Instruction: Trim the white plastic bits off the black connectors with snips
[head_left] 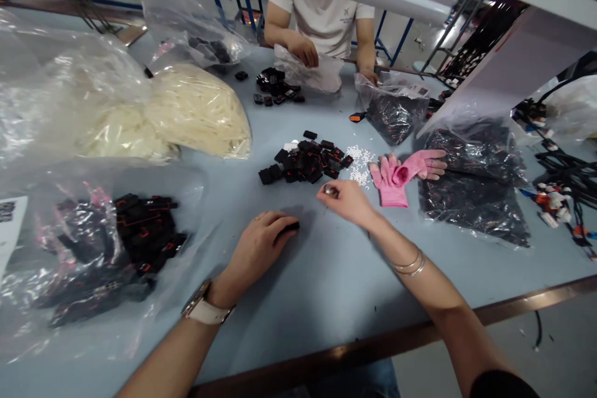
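Between the thumb and fingers of my left hand (259, 239) is a small black plastic part (290, 227). My right hand (347, 200) is closed around a small silvery metal tool (331, 190), whose kind I cannot make out. Just beyond both hands lies a heap of black plastic parts (308, 161), some with orange-red edges. Tiny white pieces (360, 165) are scattered beside that heap, past my right hand. A pair of pink gloves (396, 183) rests to the right of them.
Clear bags of black parts (147, 230) and cream-coloured pieces (200, 112) stand at left. More bagged black parts (473, 180) lie at right, near cables (571, 174). Across the table (326, 286), a person in a white shirt (326, 22) handles a plastic bag (310, 71).
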Tool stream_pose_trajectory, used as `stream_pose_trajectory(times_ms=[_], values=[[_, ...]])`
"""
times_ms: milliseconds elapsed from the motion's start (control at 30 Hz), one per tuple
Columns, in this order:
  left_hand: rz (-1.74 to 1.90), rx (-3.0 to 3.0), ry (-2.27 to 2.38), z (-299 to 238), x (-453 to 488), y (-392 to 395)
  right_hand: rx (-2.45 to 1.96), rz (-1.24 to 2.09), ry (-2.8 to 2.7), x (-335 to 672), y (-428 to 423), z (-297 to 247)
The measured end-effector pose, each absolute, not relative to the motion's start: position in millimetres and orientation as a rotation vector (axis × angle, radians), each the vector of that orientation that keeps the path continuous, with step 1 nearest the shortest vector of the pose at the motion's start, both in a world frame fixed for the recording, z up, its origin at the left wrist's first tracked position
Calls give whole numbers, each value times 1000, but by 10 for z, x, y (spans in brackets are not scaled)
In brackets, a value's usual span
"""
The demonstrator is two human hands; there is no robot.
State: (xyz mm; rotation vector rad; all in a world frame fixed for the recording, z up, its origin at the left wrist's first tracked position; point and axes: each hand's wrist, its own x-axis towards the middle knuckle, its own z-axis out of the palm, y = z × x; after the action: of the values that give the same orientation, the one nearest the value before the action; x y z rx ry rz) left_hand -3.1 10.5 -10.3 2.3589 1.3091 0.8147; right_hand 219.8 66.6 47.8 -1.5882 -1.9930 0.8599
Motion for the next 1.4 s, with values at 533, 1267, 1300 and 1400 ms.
stream_pose_trajectory(times_ms=[533, 1267, 1300, 1400], values=[[801, 2388, 1311, -120, -42, 127, -2330, 128, -2336, 2967, 948, 619], [798, 2108, 1394, -48, -79, 132, -1538, 926, -2172, 2301, 660, 690], [787, 2117, 1403, -42, -63, 118, -1494, 975, -2182, 2215, 610, 675], [743, 2155, 1442, -18, -16, 74, -1411, 1026, -2261, 2034, 494, 617]])
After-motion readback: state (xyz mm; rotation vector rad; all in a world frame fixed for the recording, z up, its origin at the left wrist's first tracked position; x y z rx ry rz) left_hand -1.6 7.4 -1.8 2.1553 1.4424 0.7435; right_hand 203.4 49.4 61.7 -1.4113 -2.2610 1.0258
